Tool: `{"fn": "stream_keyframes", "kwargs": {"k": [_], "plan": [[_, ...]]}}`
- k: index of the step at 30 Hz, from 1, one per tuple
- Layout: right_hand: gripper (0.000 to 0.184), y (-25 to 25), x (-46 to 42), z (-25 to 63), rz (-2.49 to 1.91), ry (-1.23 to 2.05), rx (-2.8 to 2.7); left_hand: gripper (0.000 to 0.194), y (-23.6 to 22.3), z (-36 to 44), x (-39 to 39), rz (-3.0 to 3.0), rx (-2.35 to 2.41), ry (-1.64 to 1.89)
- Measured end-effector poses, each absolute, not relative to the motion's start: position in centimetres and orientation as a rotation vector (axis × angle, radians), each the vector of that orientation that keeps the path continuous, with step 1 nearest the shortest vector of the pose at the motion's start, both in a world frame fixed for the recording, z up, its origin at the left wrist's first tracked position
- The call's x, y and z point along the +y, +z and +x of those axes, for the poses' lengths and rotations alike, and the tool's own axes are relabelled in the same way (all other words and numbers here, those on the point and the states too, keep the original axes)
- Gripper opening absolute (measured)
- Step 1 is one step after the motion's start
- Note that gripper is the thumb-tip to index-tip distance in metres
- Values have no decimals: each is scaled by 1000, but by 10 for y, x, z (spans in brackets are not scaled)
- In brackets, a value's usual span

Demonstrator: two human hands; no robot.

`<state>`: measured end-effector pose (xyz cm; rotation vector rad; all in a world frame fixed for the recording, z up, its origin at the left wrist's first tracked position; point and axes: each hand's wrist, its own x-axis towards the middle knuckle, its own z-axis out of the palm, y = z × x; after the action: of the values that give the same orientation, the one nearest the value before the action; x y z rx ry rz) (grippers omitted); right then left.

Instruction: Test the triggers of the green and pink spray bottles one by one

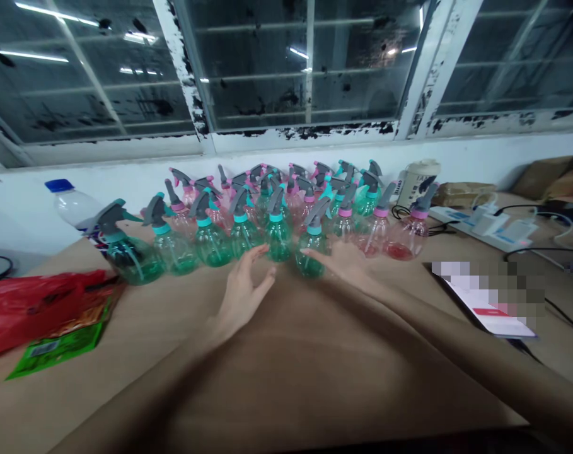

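Left hand (243, 287) open; right hand (348, 261) at green sprayer (311, 263), grip unclear; sprayers (309, 205) crowd behind.

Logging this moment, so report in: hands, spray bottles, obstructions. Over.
Left hand open, near the front-row spray bottles. Right hand at a green-tinted bottle, grip unclear. Red bag left, phone right, both clear of the hands.
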<state>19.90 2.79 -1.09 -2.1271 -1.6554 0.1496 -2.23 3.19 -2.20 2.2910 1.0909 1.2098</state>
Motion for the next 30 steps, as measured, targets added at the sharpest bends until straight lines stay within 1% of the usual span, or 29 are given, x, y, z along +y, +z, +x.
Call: {"fn": "stream_keyframes", "kwargs": {"k": [3, 7, 10, 12, 16, 18, 20, 22, 23, 26, 28, 30], "plan": [[86, -15, -5, 190, -2101, 78, -1747, 43, -16, -17, 17, 2259, 1043, 1097], [80, -19, -48, 173, -1954, 18, -1895, 61, -3, -3, 2, 2227, 999, 997], [78, -21, -70, 161, -1844, -18, -1995, 67, 6, 5, -5, 2165, 947, 1004], [81, -23, -77, 154, -1836, -60, -2036, 64, 9, 9, -9, 2132, 877, 1031], [92, -26, -79, 148, -1786, -40, -2051, 39, 7, 12, -13, 2122, 791, 1059], [91, -29, -74, 153, -1713, 48, -2070, 38, 5, 12, -13, 2127, 790, 1071], [84, -36, -66, 165, -1606, 203, -2134, 40, 4, 13, -10, 2141, 793, 1071], [69, -46, -55, 183, -1463, 378, -2187, 39, 5, 14, -6, 2154, 791, 1063], [63, -51, -49, 192, -1433, 392, -2153, 39, 6, 14, -5, 2160, 788, 1058], [47, -67, -28, 218, -1540, 326, -1957, 38, 8, 17, 0, 2177, 784, 1044], [39, -74, -15, 229, -1548, 251, -1970, 36, 10, 19, 2, 2179, 786, 1043], [36, -78, -4, 235, -1487, 217, -2057, 36, 11, 22, 4, 2168, 779, 1031]]}}
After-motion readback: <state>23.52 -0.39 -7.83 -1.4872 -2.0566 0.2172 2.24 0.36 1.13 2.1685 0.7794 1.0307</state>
